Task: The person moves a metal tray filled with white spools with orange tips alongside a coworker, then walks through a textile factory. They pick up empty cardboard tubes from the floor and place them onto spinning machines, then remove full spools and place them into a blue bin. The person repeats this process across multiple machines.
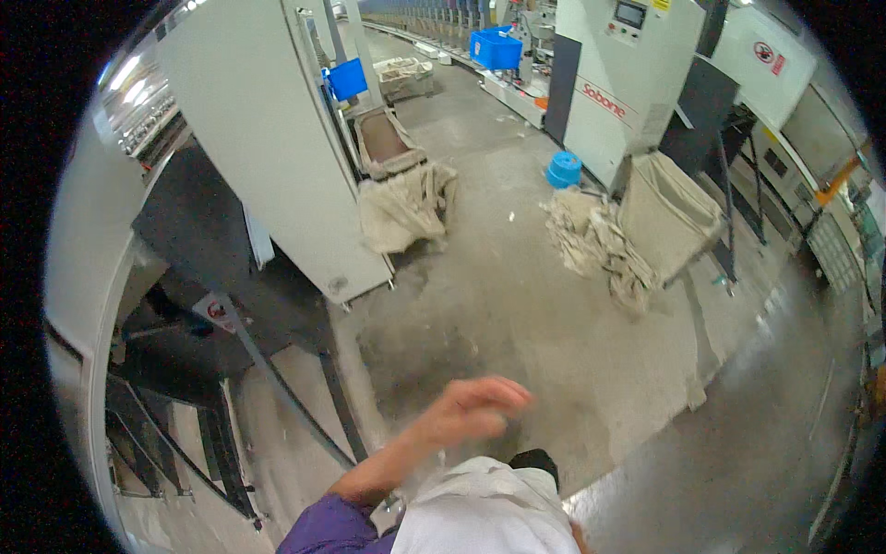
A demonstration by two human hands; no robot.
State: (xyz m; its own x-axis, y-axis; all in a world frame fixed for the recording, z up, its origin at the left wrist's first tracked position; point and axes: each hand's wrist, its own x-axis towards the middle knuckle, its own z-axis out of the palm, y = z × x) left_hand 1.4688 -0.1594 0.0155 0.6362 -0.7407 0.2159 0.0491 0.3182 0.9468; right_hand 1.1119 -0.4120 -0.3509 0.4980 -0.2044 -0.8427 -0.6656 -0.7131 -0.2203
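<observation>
My left hand [475, 409] hangs in front of my body over the grey floor [480, 319], slightly blurred. Its fingers are loosely bent, with a gap to the thumb and nothing visible between them. A purple sleeve [334, 528] is pushed up on that arm. White cloth [484, 512] covers the front of my body at the lower edge; whether it is worn or carried I cannot tell. Beyond it the tip of a black shoe [535, 460] shows. My right hand is out of sight, with only a sliver of skin beside the white cloth.
Tall pale machine cabinets [268, 138] flank the aisle. At right, a cloth bin [669, 217] stands by heaped beige fabric [600, 235] and a blue tub [564, 170]. On the left are a draped bin [406, 208] and a cart [386, 143]. Blue crates [496, 48] sit farther off.
</observation>
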